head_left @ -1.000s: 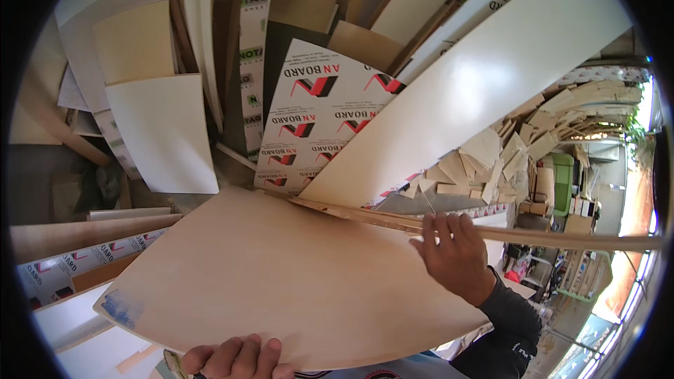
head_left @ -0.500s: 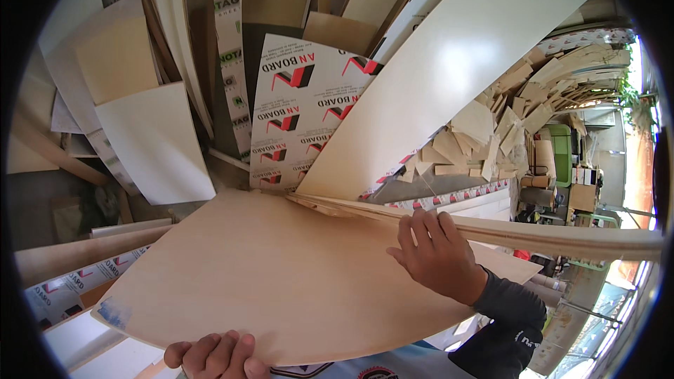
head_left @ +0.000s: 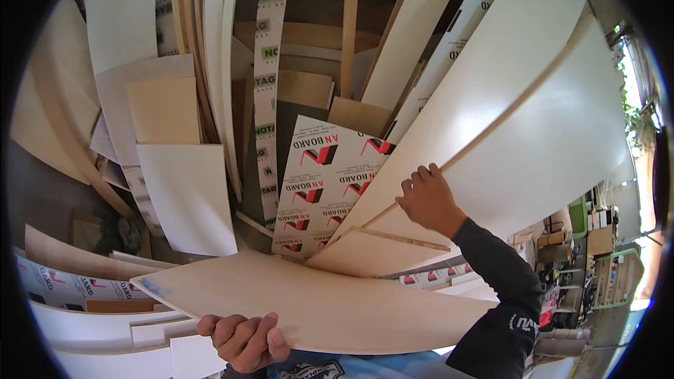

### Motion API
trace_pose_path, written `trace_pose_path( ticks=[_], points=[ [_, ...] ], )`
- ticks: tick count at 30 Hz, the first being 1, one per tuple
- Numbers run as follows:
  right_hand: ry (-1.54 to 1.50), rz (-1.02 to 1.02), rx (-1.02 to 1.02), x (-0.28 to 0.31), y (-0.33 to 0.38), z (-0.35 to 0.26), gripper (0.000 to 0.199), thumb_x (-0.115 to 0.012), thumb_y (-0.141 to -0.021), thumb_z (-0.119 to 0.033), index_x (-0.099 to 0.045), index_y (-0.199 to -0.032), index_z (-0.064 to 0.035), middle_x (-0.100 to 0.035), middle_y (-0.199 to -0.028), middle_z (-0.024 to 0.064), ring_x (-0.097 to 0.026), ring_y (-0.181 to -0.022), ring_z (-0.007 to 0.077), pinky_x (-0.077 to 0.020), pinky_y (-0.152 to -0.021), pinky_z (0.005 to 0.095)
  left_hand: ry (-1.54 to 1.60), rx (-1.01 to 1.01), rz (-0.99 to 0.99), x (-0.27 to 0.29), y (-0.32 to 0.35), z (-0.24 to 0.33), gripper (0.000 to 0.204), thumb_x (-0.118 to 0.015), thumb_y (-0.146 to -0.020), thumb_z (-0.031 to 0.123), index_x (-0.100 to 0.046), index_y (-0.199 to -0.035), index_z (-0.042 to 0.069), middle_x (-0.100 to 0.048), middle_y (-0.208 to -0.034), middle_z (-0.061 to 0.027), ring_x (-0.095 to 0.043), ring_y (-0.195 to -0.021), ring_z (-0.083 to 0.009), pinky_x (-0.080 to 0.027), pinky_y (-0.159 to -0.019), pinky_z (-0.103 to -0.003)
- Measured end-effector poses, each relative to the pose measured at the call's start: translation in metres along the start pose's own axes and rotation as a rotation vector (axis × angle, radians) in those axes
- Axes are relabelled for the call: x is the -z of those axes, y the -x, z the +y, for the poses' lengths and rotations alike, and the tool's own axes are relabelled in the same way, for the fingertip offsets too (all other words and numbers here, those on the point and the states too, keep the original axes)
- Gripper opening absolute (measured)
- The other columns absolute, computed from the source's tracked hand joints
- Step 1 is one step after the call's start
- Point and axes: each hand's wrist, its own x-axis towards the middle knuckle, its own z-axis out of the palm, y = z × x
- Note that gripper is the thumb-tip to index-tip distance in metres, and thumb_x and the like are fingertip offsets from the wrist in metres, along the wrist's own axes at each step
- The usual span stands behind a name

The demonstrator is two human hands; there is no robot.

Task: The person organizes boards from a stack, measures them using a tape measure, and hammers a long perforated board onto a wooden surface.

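My left hand (head_left: 244,342) is closed over the near edge of a light plywood sheet (head_left: 302,302), thumb on top. That sheet spans the lower middle, with a blue smudge at its left corner. Farther right, my right hand (head_left: 430,202) has its fingers curled over the brown edge of a large white-faced panel (head_left: 547,133). The panel leans beside another long white board (head_left: 463,91). Below my right hand, a smaller bare wood board (head_left: 379,251) rests between the panel and the plywood sheet.
Several boards and strips lean at the back, including a printed white board (head_left: 316,182) and a narrow printed strip (head_left: 267,98). A white offcut (head_left: 186,196) leans at left. More panels (head_left: 91,326) lie at lower left. A green crate (head_left: 618,277) stands at far right.
The panel under my right hand has swung from nearly edge-on to leaning upright, showing its white face. My right hand has risen with it. The view has shifted, and the plywood sheet looks flatter.
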Motion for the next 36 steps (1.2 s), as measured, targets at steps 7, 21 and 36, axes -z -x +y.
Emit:
trace_pose_path(
  ticks=[7,21,36],
  points=[
    [0.068,0.007,-0.084,-0.080,-0.090,0.076,0.026,-0.062,-0.083,-0.029,-0.068,-0.081,-0.0043,-0.066,-0.082,0.0129,-0.060,-0.092,0.0276,-0.0410,-0.086,0.0423,-0.014,-0.004,-0.050,-0.003,0.005,-0.009,0.023,-0.057,-0.074,0.024,-0.072,-0.065,0.009,-0.051,-0.049,0.0026,-0.044,-0.056,-0.0139,-0.032,-0.077,-0.037],
    [0.111,-0.059,-0.237,-0.195,-0.201,0.141,0.019,-0.059,-0.079,-0.020,-0.073,-0.079,-0.0068,-0.071,-0.086,0.0137,-0.065,-0.095,0.0283,-0.0436,-0.091,0.0397,-0.108,0.035,-0.269,-0.011,-0.017,-0.005,0.025,-0.056,-0.070,0.026,-0.075,-0.072,0.010,-0.052,-0.056,0.0048,-0.045,-0.061,-0.0138,-0.032,-0.075,-0.034],
    [-0.494,0.006,-0.373,-0.256,-0.229,0.020,0.061,-0.076,-0.070,-0.033,-0.057,-0.119,-0.0028,-0.057,-0.121,0.0213,-0.055,-0.114,0.0353,-0.0418,-0.098,0.0493,-0.115,0.006,-0.207,-0.024,-0.026,-0.008,0.022,-0.060,-0.066,0.026,-0.073,-0.067,0.008,-0.046,-0.051,0.0061,-0.042,-0.057,-0.0115,-0.029,-0.068,-0.030]
  ],
)
